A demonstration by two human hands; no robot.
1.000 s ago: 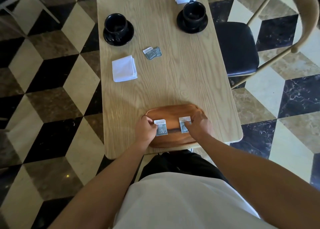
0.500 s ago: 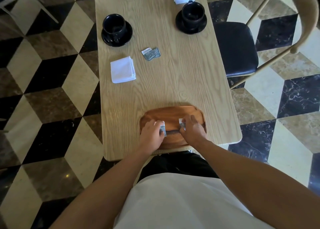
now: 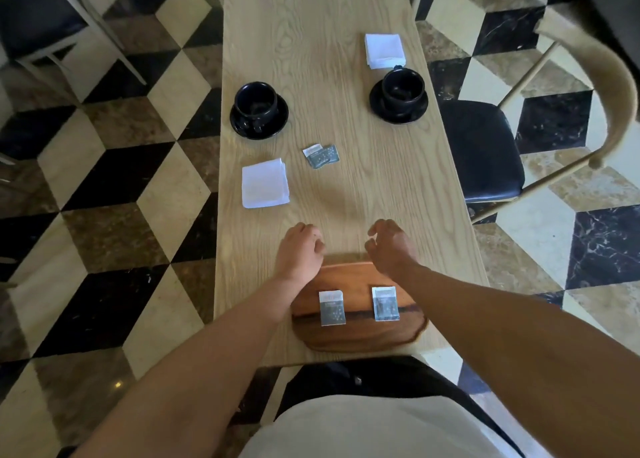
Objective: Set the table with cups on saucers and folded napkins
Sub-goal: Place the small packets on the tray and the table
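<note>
Both hands have let go of the sachets since the earlier frames and come forward past the tray; left hand (image 3: 300, 253) and right hand (image 3: 391, 246) now hover over bare table (image 3: 346, 194) just beyond the tray's far rim; fingers of each loosely curled, holding nothing that I can see.

Item: wooden tray (image 3: 360, 336), near edge of table, in front of me; carries two sachets lying flat and side by side, left sachet (image 3: 331, 308) and right sachet (image 3: 384, 303), apart from one another.

Item: left cup (image 3: 255, 103), black, seated on left saucer (image 3: 277, 125); left napkin (image 3: 265, 183), white, folded, lying nearer me on the same side, well apart from the saucer.

Item: right cup (image 3: 403, 89), black, on right saucer (image 3: 381, 109); right napkin (image 3: 384, 51), folded, just beyond it, touching or nearly touching the saucer; I cannot tell which.

Item: a loose sachet pair (image 3: 320, 155), overlapping, mid-table between the two settings.

Step in hand, as I judge it: cups, saucers and napkins look already set; the sachets are being sorted, and my hands are between grasps.

Next move calls for, in my judgement: a reach forward to the mid-table pair, with a fingertip pinch, since they lie flat and overlapped and could slide on the smooth wood.
</note>
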